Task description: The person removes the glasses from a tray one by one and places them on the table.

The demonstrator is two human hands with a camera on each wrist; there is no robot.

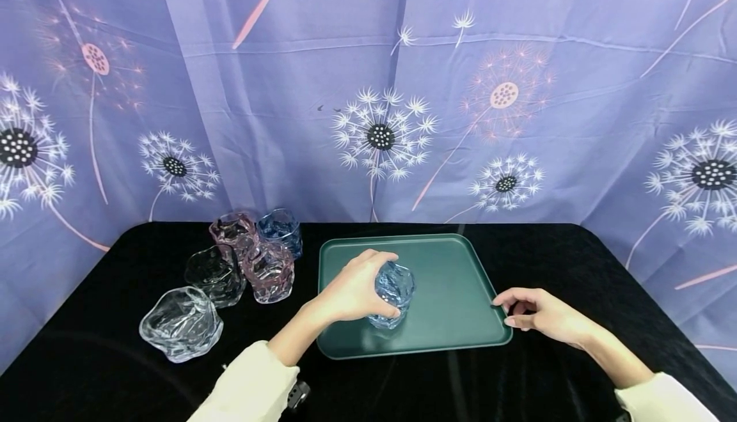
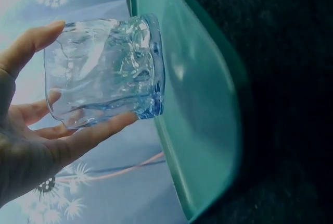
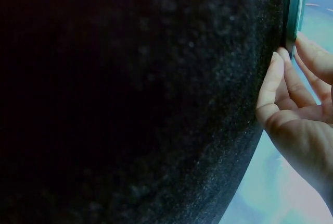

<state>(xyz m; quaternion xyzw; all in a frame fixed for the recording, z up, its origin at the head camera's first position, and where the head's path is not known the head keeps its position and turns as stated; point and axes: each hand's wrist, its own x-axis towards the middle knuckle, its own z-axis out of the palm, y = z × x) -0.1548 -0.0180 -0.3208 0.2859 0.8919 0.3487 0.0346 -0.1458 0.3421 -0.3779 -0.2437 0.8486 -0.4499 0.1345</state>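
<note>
Over the middle of a dark green tray [image 1: 455, 294], my left hand [image 1: 354, 288] holds a blue wavy drinking glass [image 1: 394, 291], thumb on one side and fingers round the other. The left wrist view shows that glass [image 2: 104, 70] with its thick base close to the tray surface [image 2: 192, 94]; whether it touches cannot be told. At the tray's right edge, my right hand [image 1: 544, 313] pinches the rim between thumb and curled fingers. In the right wrist view the fingertips [image 3: 301, 44] meet the green rim [image 3: 295, 15].
Left of the tray stand several glasses: a blue one [image 1: 281, 230], a pink one [image 1: 233, 227], another pink one [image 1: 269, 275], a smoky dark one [image 1: 215, 278] and a clear one [image 1: 181, 323]. Black cloth [image 1: 403, 390] covers the table. A purple dandelion curtain [image 1: 322, 57] hangs behind.
</note>
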